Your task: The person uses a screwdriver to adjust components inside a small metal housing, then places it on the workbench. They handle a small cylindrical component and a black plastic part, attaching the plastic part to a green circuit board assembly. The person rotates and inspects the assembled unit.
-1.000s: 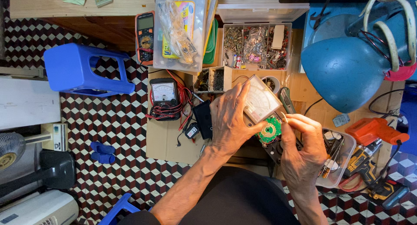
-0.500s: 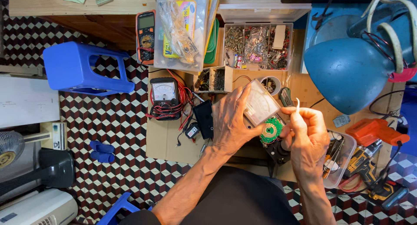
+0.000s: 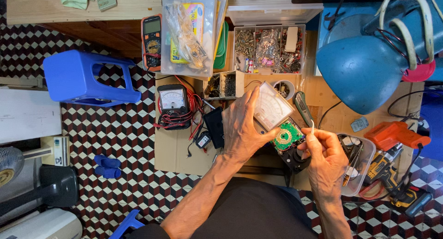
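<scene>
My left hand [image 3: 242, 128] grips an opened analog meter [image 3: 273, 109] with a white dial face, holding it over the small wooden bench. Its round green circuit board [image 3: 287, 136] shows just below the dial, beside my thumb. To the right of that board, my right hand [image 3: 325, 156] pinches a thin pale wire-like part [image 3: 312, 125] that sticks up from the fingertips. A green-handled tool [image 3: 302, 107] lies just behind the meter.
A second analog meter with red leads [image 3: 171, 100] lies left of my left hand, an orange digital meter [image 3: 151, 41] farther back. A compartment box of small parts [image 3: 270, 49], a blue lamp shade [image 3: 362, 73], a blue stool [image 3: 90, 77] and an orange drill [image 3: 392, 136] surround the bench.
My right hand rose from the circuit board and now holds the thin part up at fingertip height. The left hand kept its hold on the meter.
</scene>
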`<state>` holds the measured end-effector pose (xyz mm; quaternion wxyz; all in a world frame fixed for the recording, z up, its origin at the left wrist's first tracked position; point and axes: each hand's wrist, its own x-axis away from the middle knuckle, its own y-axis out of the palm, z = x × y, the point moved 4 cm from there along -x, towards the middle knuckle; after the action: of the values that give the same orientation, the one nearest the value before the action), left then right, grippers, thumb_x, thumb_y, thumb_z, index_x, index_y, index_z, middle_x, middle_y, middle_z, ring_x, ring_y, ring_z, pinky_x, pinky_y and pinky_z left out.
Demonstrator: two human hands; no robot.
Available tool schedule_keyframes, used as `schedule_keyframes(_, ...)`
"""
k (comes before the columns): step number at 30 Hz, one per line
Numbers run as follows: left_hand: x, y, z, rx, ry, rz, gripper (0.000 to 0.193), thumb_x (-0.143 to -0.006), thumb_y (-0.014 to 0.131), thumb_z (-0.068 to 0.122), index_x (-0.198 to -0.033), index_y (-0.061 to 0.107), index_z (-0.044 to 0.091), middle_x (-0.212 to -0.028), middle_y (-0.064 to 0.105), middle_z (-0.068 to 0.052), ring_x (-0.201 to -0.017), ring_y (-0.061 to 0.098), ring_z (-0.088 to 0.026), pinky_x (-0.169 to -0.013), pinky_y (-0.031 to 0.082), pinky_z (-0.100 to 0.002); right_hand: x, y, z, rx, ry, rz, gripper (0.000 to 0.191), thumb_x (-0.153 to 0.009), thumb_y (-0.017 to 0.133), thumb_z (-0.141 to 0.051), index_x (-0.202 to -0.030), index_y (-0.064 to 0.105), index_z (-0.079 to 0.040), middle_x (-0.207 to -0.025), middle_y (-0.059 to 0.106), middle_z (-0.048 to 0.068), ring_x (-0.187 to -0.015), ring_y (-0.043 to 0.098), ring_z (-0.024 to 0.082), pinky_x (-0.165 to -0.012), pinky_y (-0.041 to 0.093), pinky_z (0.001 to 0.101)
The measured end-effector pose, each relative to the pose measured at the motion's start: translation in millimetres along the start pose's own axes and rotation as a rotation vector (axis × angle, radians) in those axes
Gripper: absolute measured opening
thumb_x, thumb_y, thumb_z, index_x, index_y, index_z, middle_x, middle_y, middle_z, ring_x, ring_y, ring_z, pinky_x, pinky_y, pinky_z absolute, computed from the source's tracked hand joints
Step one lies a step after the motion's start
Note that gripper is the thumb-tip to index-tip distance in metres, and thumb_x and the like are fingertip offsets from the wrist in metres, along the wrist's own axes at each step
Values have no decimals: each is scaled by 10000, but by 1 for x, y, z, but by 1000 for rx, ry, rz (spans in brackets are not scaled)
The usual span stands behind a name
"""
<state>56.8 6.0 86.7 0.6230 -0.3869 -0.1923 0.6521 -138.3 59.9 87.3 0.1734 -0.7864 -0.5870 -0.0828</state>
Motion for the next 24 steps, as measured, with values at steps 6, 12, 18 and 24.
schedule_keyframes(6,10,10,-39,1082,-723,-244,963,-792,735,610,-1535,465,60,-1440,589,-156,-1363,550,-314,-1143,417,-495,15,-19,11,-33,26,42,201,-1062,584,-126,-1182,668,12,-856,669,68,-721,584,82,-659,475,206)
schedule_keyframes(12,18,3,-26,2233,-931,-360,784,-1044,526,564,-1585,397,12,-1518,491,-270,-1326,567,-440,-1113,472,-604,27,-24,15,-8,50,55,206,-1063,592,-128,-1193,672,12,-856,673,78,-715,577,81,-656,463,197)
schedule_keyframes(18,15,5,-7,2514,-857,-480,851,-1092,484,582,-1643,316,-45,-1529,441,-396,-1368,504,-533,-1148,453,-622,27,-26,11,-9,50,70,202,-1058,591,-132,-1156,680,20,-871,678,71,-752,616,77,-672,496,200)
schedule_keyframes(24,13,11,-8,2509,-879,-454,833,-1095,443,582,-1645,294,-27,-1568,409,-350,-1387,477,-542,-1143,444,-650,24,-18,-4,18,13,38,181,-1045,622,-134,-1153,685,-2,-898,714,56,-695,592,74,-610,468,199)
